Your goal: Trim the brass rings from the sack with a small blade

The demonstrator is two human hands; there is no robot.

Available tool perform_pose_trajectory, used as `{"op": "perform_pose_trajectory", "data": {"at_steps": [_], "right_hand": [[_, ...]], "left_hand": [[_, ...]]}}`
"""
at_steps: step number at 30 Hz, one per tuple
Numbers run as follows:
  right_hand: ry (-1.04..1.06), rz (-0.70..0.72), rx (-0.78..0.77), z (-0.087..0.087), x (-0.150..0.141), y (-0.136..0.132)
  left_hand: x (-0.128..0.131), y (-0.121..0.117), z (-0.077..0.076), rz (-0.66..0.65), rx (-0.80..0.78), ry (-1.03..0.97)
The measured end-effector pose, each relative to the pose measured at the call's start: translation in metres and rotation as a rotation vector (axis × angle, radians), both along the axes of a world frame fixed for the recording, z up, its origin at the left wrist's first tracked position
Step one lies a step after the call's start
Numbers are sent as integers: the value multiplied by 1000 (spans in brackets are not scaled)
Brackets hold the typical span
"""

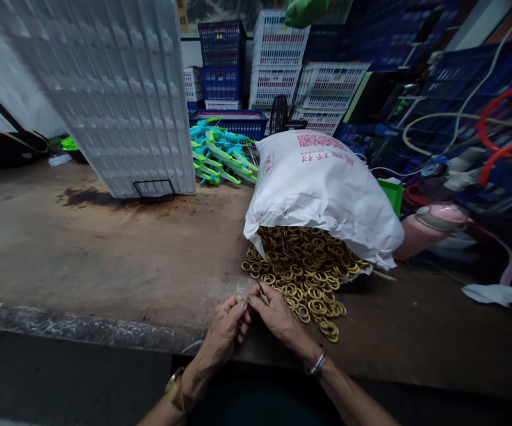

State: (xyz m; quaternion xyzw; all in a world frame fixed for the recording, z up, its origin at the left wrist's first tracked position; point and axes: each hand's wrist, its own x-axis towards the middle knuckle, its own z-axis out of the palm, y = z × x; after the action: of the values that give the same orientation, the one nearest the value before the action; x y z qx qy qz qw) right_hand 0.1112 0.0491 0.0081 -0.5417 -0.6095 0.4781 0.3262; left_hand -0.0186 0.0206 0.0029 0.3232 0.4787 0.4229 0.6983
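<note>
rings [311, 277], nr r hand [279, 313], at sack mouth [300, 218]

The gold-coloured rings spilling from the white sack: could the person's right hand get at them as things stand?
Probably yes: the right hand is close beside the loose rings, nothing visible between, though it seems to hold a thin object.

Saw brassy gold on rings [308, 277], red-printed white on a sack [320, 192], deep blue on a crate [221, 83].
</note>
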Motion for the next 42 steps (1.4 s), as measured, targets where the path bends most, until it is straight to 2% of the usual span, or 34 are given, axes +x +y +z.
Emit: {"op": "perform_pose_trajectory", "data": {"at_steps": [8, 11, 14, 17, 23, 27, 30, 35, 38, 42], "right_hand": [[-8, 22, 46, 5, 3, -6], [-196, 24, 158, 0, 6, -10], [-442, 115, 268, -4, 7, -18], [-626, 183, 298, -4, 5, -24], [-704, 275, 316, -2, 2, -27], [-831, 194, 277, -9, 10, -22], [-911, 120, 271, -10, 14, -16], [-906, 70, 374, 2, 3, 4], [-978, 59, 388, 3, -8, 26], [-1065, 76, 354, -6, -19, 48]], "left_hand": [[1, -8, 1, -7, 19, -62], [2, -9, 2, 11, 29, -51], [3, -11, 4, 41, 38, 2], [4, -13, 6, 57, 30, 70], [2, -18, 6, 59, 78, 162], [1, -25, 12, 24, 143, 191], [1, -30, 16, -24, 110, 71], [-2, -28, 10, 33, 2, -242], [-9, -27, 7, 47, -14, -292], [-21, -28, 6, 104, -52, -338]]}}
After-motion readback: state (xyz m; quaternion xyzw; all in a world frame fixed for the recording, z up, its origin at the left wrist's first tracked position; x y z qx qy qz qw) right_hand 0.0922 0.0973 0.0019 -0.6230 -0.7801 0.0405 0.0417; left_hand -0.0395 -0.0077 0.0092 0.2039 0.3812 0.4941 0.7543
